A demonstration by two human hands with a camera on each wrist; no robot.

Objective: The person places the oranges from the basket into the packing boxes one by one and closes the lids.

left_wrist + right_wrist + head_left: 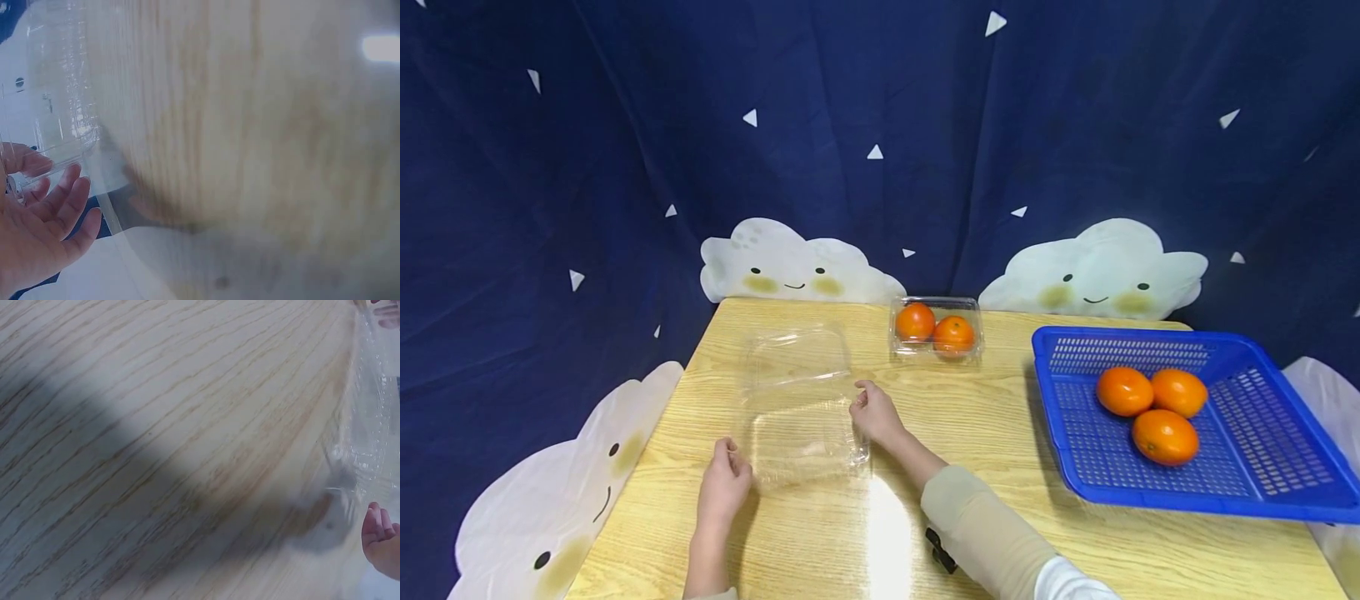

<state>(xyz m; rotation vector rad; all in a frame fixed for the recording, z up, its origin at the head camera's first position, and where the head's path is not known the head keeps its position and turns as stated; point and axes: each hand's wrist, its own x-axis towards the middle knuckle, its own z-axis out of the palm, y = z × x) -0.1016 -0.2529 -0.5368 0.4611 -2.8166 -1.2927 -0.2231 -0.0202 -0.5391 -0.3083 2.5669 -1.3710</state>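
Note:
An opened clear plastic clamshell container (808, 437) stands on the wooden table, its lid (797, 358) folded back on the far side. My left hand (725, 486) is at its left side; in the left wrist view the thumb and index finger of the left hand (37, 219) pinch the rim, the other fingers loosely bent. On the opposite side, my right hand (877, 414) holds the right edge near the hinge with curled fingers. The right wrist view shows only part of the right hand (382, 540) beside the clear wall. No fruit shows inside this container.
At the back, a closed clear container (936, 350) holds two orange fruits (915, 322). A blue plastic basket (1180, 500) on the right holds three orange fruits (1165, 437). A dark curtain (850, 100) hangs behind the table (985, 417).

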